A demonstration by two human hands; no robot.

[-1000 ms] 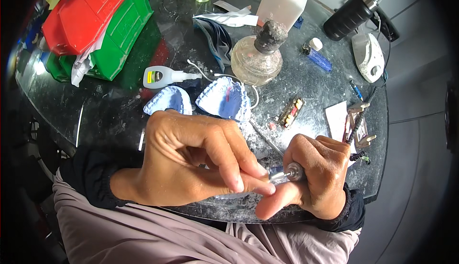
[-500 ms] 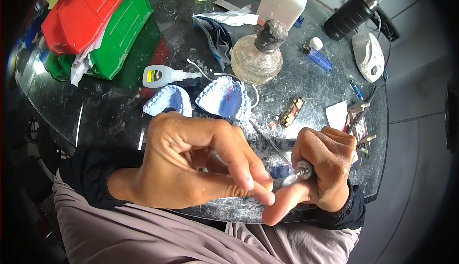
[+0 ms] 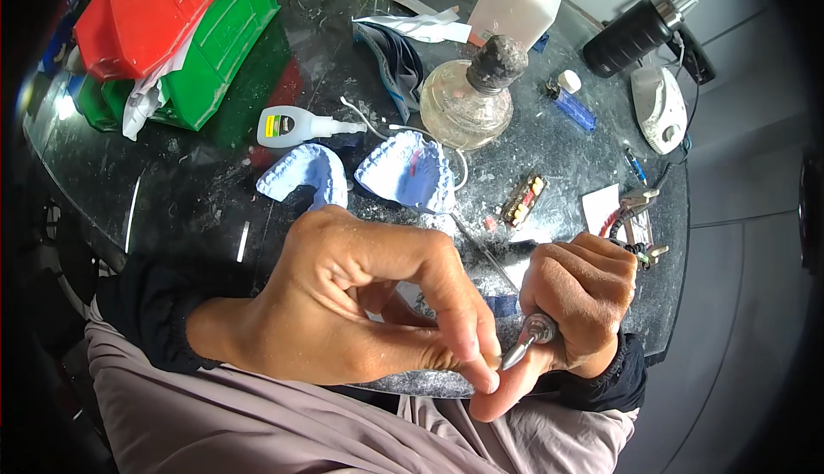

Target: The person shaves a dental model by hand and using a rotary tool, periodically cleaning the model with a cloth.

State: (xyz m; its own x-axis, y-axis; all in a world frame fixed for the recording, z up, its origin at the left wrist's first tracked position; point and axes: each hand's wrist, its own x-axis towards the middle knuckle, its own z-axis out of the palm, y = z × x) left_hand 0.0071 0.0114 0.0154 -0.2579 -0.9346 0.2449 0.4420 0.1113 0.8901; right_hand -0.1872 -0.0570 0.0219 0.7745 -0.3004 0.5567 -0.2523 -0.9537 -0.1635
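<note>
My right hand (image 3: 584, 294) is wrapped round a rotary handpiece, whose metal nose (image 3: 539, 328) points out past the thumb toward my left hand. A pointed bur (image 3: 515, 355) sticks out of it. My left hand (image 3: 360, 294) pinches thumb and fingers together right at the bur's tip; what lies between them is too small and covered to make out. The left fingertips meet or nearly meet the right thumb. Beyond my left hand lie two pale-blue dental casts, one horseshoe-shaped cast (image 3: 322, 165) and one fuller cast (image 3: 396, 173) with a red mark.
A strip of artificial teeth (image 3: 524, 202) lies right of the casts. Behind them stand a glue bottle (image 3: 287, 126), a glass spirit lamp (image 3: 463, 113) and a plastic bottle (image 3: 515, 6). Red (image 3: 146, 19) and green bins (image 3: 210, 62) fill the far left. A blue lighter (image 3: 573, 112) and a white control box (image 3: 659, 109) are right.
My left hand has shifted slightly right, bringing its pinched fingertips up to the bur. The bur, a blur before, now shows sharply. The view has shifted a little.
</note>
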